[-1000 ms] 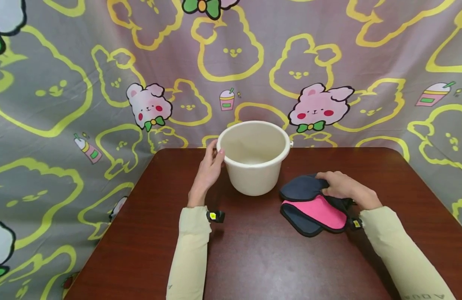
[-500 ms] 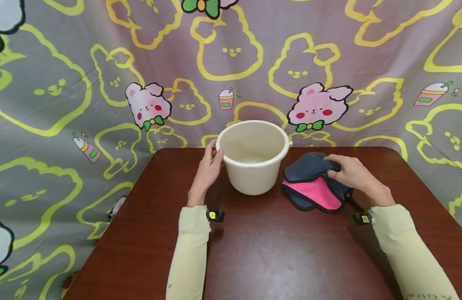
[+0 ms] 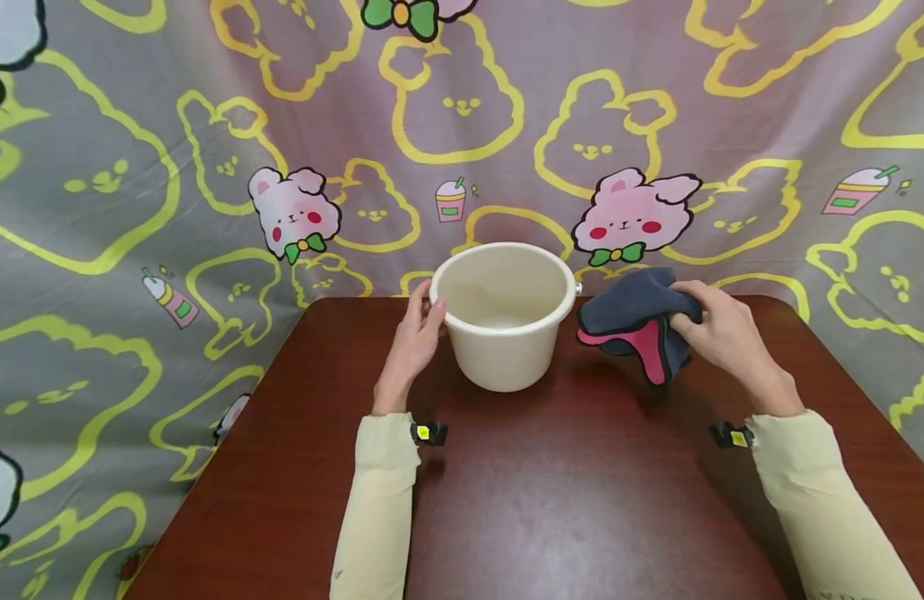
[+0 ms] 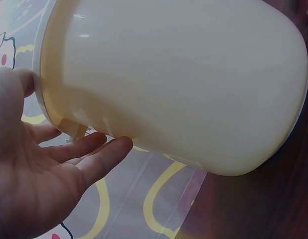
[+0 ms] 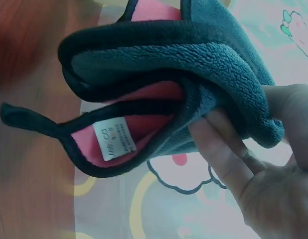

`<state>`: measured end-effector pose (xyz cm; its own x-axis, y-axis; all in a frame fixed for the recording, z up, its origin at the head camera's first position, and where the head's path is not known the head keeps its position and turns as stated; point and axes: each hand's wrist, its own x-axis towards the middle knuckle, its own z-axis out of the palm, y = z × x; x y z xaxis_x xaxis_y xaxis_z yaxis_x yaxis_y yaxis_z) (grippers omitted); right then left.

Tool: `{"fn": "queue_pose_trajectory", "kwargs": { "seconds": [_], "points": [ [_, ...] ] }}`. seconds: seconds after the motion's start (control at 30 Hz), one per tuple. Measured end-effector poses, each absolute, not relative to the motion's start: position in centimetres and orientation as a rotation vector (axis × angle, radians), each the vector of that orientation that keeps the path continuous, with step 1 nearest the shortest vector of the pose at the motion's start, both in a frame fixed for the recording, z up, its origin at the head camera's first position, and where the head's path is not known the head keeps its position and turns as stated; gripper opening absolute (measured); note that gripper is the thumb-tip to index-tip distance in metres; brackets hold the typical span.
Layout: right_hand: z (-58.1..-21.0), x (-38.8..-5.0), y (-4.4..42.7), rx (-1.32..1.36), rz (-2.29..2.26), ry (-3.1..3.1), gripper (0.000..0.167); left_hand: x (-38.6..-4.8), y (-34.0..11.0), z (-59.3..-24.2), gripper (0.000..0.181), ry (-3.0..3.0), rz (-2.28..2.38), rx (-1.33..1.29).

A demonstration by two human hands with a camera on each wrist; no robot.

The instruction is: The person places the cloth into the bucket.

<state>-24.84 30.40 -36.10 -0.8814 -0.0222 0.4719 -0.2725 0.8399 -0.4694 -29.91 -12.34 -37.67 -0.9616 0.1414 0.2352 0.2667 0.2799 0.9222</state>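
A cream bucket (image 3: 504, 358) stands upright at the back of the table. The left hand (image 3: 412, 346) holds its left rim; in the left wrist view, the thumb of the left hand (image 4: 39, 174) lies at the rim and the fingers rest along the outer wall (image 4: 184, 84). Right of the bucket, the right hand (image 3: 724, 333) pinches a folded dark blue and pink cloth (image 3: 626, 308), lifted above the table. In the right wrist view, the cloth (image 5: 169, 59) shows a hanging loop and a white label (image 5: 114, 138), with the fingers of the right hand (image 5: 273, 164) gripping its edge.
The dark red-brown wooden table (image 3: 521, 500) has its back edge just behind the bucket. A patterned curtain (image 3: 491, 125) hangs behind and along the left side. A small metal knob (image 3: 578, 289) sticks out from the bucket's right rim, close to the cloth.
The right hand has raised the cloth up and away from the viewer, and its pink part now hangs folded below. The left hand and the bucket have stayed in place.
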Motion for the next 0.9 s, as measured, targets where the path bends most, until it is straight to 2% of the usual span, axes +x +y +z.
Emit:
{"fn": "queue_pose_trajectory", "kwargs": {
  "seconds": [0.47, 0.9],
  "points": [
    [-35.1, -24.0, 29.1, 0.212, 0.865, -2.286, 0.033, -29.8, -12.3, -37.3, 0.055, -2.424, -1.81, -0.395],
    [-32.6, -24.1, 26.9, 0.241, 0.974, -2.108, 0.03, -29.9, -12.3, -37.4, 0.056, -2.404, -1.836, -0.407]
  ]
}}
